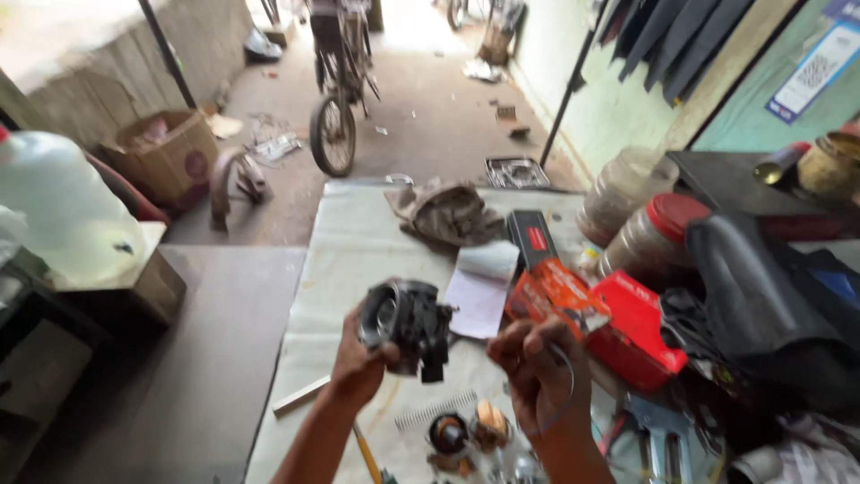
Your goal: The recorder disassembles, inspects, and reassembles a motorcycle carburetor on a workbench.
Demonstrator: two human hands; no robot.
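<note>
A person's two bare hands work above a workbench [340,242] covered in pale, smudged sheeting. The left hand [358,363] is closed around a dark grey cast-metal carburettor body [408,324], chunky and irregular, with a round bore at its left end, held in the air over the middle of the bench. The right hand [536,363] is curled shut, fingertips pinched on a thin loop of wire or gasket [563,385], too blurred to tell which. Below the hands lie a coiled spring [436,411] and small round metal parts [468,432]. Just beyond are white paper [481,287], an orange packet [554,291], a red box [640,327] and a crumpled rag [445,213]. The bench's left edge has bare floor beside it; the right side is crowded with jars [645,229] and dark bags [770,296].
</note>
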